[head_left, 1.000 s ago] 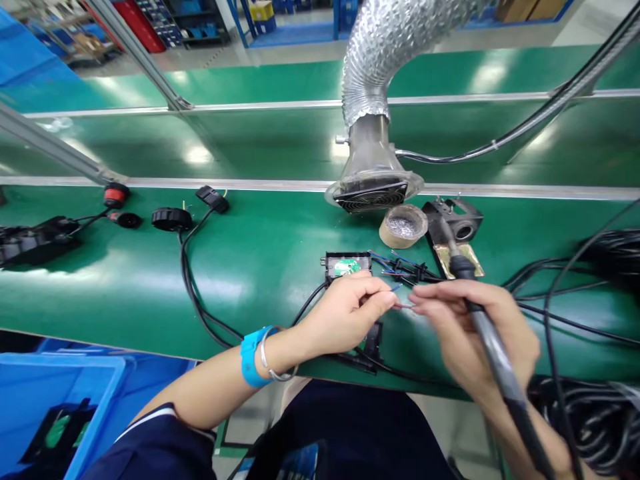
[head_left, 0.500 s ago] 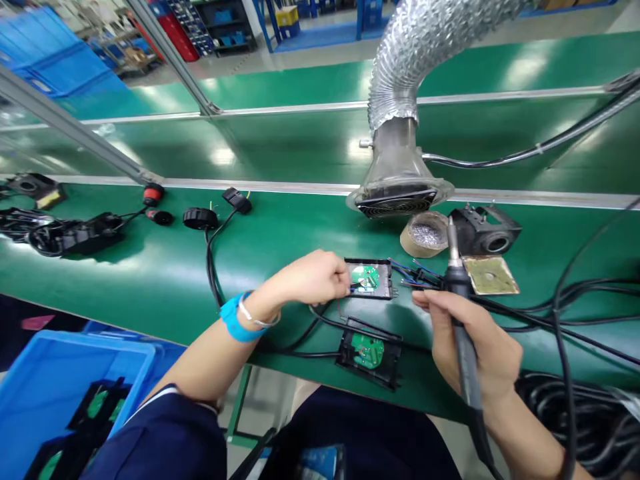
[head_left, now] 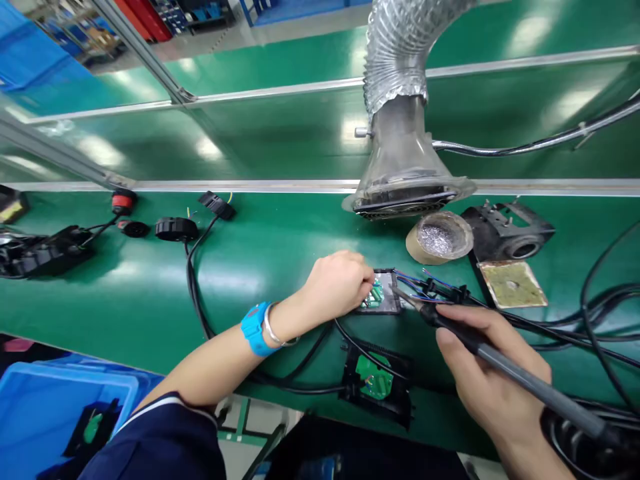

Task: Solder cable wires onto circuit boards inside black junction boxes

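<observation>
My right hand [head_left: 500,373] grips a soldering iron [head_left: 530,380] like a pen, its tip pointing left over the right part of an upper black housing [head_left: 393,293]. Inside that housing a green circuit board [head_left: 373,295] is partly covered by my left hand [head_left: 343,283]. The left fingers are pinched together at the board's left side; what they hold is hidden. Nearer me lies a second black housing [head_left: 350,387] with a green board [head_left: 375,377] and a black cable joined to it. Thin blue and red wires [head_left: 410,277] fan out just right of the upper housing.
A fume duct [head_left: 400,147] hangs above a round tub of solder bits [head_left: 437,240]. Right of it stand an iron holder [head_left: 515,233] and a yellowish sponge [head_left: 514,283]. Black cables [head_left: 610,293] cross the right side. Cabled plugs [head_left: 176,229] lie left; a blue bin [head_left: 45,413] stands lower left.
The soldering iron has swung from upright to slanting, its tip brought down left to the upper housing. My left hand stays pinched at the board. The whole view has shifted slightly.
</observation>
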A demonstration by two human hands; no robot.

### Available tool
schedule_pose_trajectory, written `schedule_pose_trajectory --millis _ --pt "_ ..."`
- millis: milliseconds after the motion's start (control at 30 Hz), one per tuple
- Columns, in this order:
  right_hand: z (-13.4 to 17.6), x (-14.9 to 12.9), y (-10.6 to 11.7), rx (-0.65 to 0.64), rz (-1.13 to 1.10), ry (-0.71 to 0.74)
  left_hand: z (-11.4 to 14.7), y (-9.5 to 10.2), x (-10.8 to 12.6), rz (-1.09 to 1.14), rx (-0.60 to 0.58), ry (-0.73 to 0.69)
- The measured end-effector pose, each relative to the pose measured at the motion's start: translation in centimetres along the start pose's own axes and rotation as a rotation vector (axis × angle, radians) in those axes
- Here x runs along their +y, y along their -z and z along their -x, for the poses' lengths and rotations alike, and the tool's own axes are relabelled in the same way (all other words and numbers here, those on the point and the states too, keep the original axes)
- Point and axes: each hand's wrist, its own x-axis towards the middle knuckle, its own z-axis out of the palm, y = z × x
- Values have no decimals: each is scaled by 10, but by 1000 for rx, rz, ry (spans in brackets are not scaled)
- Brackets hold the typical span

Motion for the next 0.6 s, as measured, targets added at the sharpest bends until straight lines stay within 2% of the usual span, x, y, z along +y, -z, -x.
schedule_pose_trajectory --millis 100,233,600 --pt "1 7 -10 -29 -61 -37 5 -4 -3 21 27 -27" --pt "-2 11 -17 -41 -67 -36 7 -3 0 -6 -12 -49" --pt "-3 8 -16 -64 -63 -35 7 -2 4 -82 -48 -54"
